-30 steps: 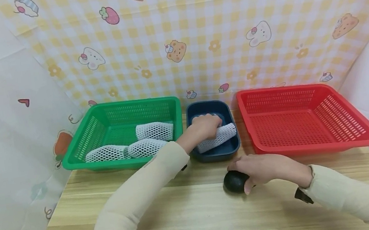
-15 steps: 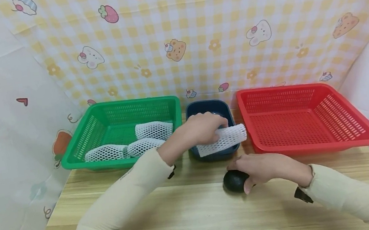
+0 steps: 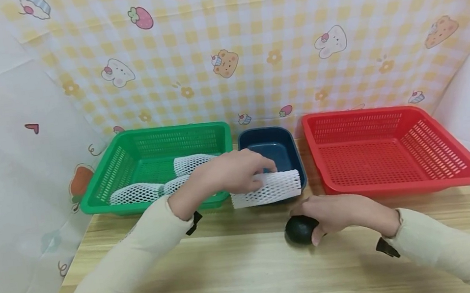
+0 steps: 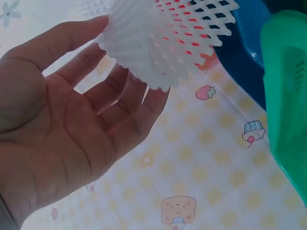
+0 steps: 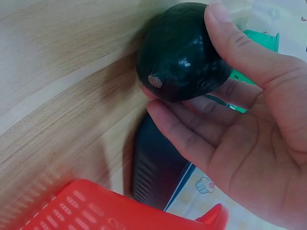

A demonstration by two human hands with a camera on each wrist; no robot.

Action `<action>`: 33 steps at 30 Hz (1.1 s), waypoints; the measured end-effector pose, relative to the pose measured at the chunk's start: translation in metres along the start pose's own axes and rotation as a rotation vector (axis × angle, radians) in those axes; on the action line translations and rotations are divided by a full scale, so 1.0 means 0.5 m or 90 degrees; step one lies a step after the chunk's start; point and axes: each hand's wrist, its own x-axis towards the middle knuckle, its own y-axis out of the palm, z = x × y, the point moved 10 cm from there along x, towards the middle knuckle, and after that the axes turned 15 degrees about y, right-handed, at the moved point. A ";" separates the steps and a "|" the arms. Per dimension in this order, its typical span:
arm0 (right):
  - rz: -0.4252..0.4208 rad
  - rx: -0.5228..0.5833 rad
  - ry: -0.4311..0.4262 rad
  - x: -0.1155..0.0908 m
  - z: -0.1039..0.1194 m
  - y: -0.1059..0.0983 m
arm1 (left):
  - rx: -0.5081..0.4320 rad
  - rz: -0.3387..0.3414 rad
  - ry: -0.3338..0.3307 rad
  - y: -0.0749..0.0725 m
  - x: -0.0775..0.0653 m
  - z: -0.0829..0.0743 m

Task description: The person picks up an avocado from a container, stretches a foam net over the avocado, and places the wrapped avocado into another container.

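In the head view my left hand [image 3: 236,172] pinches a white foam net sleeve [image 3: 282,187] above the front edge of the dark blue bin [image 3: 265,130]. The left wrist view shows the thumb and fingers at the end of the foam net sleeve [image 4: 139,45], which lies flattened. My right hand [image 3: 337,213] holds a smooth dark green avocado [image 3: 298,230] on the table in front of the bin. Seen from the right wrist, the avocado [image 5: 180,52] has a brown stem scar and sits between thumb and fingertips.
At the left stands a green basket [image 3: 161,131] with several white net-wrapped pieces [image 3: 136,194], partly behind my left arm. A red basket [image 3: 405,188] stands right of the bin. A patterned cloth [image 3: 270,77] hangs behind them, above the wooden table [image 3: 243,274].
My left hand has lifted the foam net sleeve out of the blue bin and drawn it left and toward me. My right hand and the avocado have stayed in place.
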 end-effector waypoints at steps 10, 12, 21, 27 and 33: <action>-0.002 0.009 0.001 -0.004 -0.002 0.004 | -0.030 0.000 0.067 0.011 -0.025 -0.012; 0.001 0.011 0.008 -0.004 -0.001 0.006 | -0.025 -0.002 0.068 0.011 -0.029 -0.009; 0.004 0.013 0.003 -0.008 0.006 0.008 | -0.016 0.003 0.072 0.020 -0.040 0.003; 0.012 0.035 0.009 -0.014 0.006 0.000 | -0.026 -0.011 0.087 0.021 -0.045 0.002; -0.004 0.061 -0.003 -0.025 0.009 -0.021 | -0.023 -0.020 0.090 0.022 -0.048 0.002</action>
